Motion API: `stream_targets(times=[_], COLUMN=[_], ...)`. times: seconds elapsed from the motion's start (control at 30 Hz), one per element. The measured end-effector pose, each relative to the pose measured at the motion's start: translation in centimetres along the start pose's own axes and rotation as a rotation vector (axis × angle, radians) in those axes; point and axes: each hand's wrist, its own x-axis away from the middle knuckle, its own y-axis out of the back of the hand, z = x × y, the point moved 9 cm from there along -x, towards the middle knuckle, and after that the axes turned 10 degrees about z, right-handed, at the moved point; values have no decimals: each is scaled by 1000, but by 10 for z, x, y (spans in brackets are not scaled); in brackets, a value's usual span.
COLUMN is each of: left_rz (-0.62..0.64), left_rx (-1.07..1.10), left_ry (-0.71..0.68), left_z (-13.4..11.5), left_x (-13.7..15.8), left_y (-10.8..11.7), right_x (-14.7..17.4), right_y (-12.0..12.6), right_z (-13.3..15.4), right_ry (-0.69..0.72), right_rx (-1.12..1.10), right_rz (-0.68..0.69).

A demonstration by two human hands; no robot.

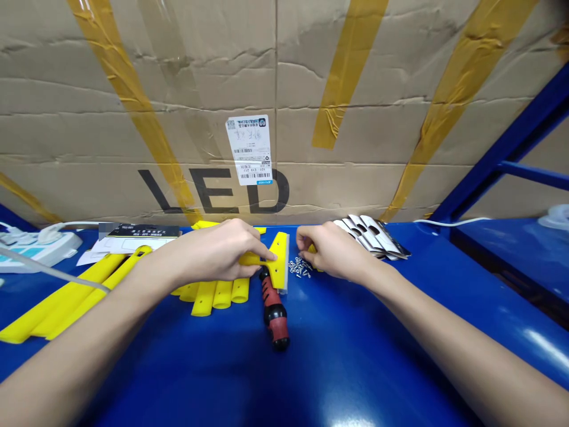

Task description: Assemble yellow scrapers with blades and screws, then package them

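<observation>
My left hand [226, 249] grips a yellow scraper [280, 261] by its narrow neck. The flat head points right, with small holes in it and a pale strip along its outer edge. A red and black screwdriver [276, 317] lies on the blue table below the scraper, its tip end hidden under my left hand. My right hand [335, 252] is at a small pile of silver screws [300, 268], fingers curled and pinched together. Whatever is between them is too small to make out. A bit of yellow shows behind the right fingers.
Several yellow tubes [213, 296] lie below my left hand; longer yellow handles [84, 296] rest at left. Printed cards [137, 237] and a white power strip [40, 252] sit behind. White-and-black packaging [368, 234] is at right. A large cardboard box [302, 178] stands behind the table.
</observation>
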Motion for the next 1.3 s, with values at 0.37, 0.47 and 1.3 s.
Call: stream_targets(times=[0.37,0.47,1.3], left_rz=[-6,6,-39], left_rx=[32,38,68], left_ry=[10,13,-70], left_z=[6,6,0], left_x=[2,1,-2], left_y=[-2,-3,-4], right_x=[0,-1,21], right_y=[-6,-7,27], right_z=[3,4,49], right_ry=[-12,-10,407], right_rx=[17,29,73], right_rz=[22,30,-341])
